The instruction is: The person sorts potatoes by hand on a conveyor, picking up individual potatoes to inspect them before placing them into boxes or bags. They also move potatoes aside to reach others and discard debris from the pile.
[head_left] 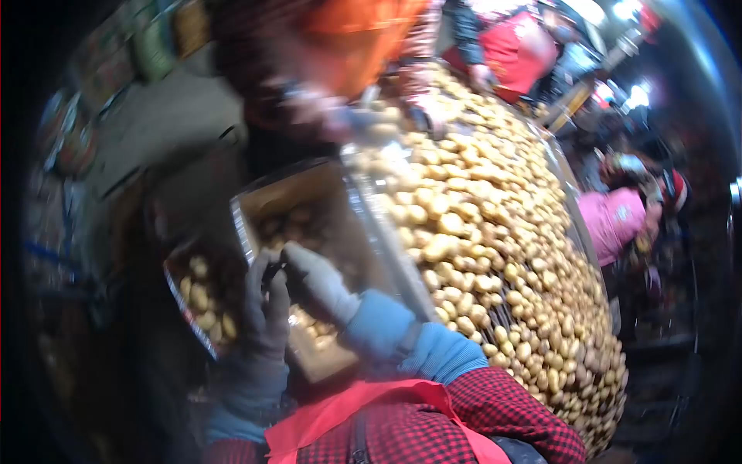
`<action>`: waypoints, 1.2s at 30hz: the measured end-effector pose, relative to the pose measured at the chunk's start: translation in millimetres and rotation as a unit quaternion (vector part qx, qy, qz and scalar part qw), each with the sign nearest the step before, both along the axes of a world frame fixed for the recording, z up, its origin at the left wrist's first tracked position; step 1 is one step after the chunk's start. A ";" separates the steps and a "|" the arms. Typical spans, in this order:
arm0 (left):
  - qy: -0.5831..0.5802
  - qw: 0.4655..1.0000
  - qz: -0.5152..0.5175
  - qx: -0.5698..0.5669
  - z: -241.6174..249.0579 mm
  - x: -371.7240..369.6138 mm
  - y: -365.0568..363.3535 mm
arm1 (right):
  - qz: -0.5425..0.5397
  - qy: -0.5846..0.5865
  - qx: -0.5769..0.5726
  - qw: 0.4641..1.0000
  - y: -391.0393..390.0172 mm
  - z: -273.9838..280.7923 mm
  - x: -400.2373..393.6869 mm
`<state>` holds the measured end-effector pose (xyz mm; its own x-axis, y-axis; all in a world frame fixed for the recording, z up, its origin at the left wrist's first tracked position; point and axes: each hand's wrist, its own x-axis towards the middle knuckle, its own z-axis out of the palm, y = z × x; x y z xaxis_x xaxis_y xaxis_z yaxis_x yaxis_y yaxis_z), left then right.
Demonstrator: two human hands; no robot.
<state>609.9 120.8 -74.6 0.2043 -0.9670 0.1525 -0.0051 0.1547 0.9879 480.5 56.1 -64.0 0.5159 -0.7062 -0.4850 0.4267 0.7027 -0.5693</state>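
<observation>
My left hand (pixel 267 305), in a pale work glove, is raised over the left side of an open cardboard box (pixel 259 213). Close beside it is my right hand (pixel 321 282), gloved as well, its fingers bent in toward the left hand. Between the fingertips of both hands shows a small dark patch; blur hides what it is. Beneath them the box holds some potatoes (pixel 313 329) near my side and darker, shadowed ones (pixel 286 224) farther in. Both hands appear closed around something I cannot make out.
A broad sloping table heaped with potatoes (pixel 495 232) runs along my right. A second box with potatoes (pixel 202 301) sits to the left. A co-worker in an orange apron (pixel 371 39) reaches over the heap; people in red (pixel 518 50) and pink (pixel 614 220) are beyond.
</observation>
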 end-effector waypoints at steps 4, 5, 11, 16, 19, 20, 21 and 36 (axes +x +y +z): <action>-0.020 0.999 -0.049 0.007 -5.9 -66.6 13.1 | -0.066 0.031 -0.158 0.985 36.1 12.1 -56.2; -0.045 0.998 -0.041 -0.001 -11.1 -80.2 13.6 | -0.078 0.085 -0.269 0.956 45.9 14.0 -73.8; 0.158 0.960 -0.229 0.038 12.6 -195.4 27.8 | -0.241 -0.137 0.010 0.961 103.9 26.0 -181.9; 0.155 0.945 -0.278 0.080 -15.7 -272.9 44.6 | -0.400 -0.126 -0.067 0.905 153.8 24.3 -248.5; 0.098 0.941 -0.304 0.109 15.5 -313.1 62.2 | -0.400 -0.104 -0.128 0.901 184.0 27.9 -286.5; 0.108 0.930 -0.324 0.135 12.9 -320.1 64.6 | -0.410 -0.104 -0.100 0.901 197.7 39.7 -296.4; 0.119 0.917 -0.346 0.159 9.3 -329.9 65.2 | -0.420 -0.103 -0.073 0.899 209.7 67.9 -304.1; 0.099 0.885 -0.380 0.249 9.5 -395.9 74.5 | -0.454 0.256 -0.212 0.827 237.7 32.0 -346.1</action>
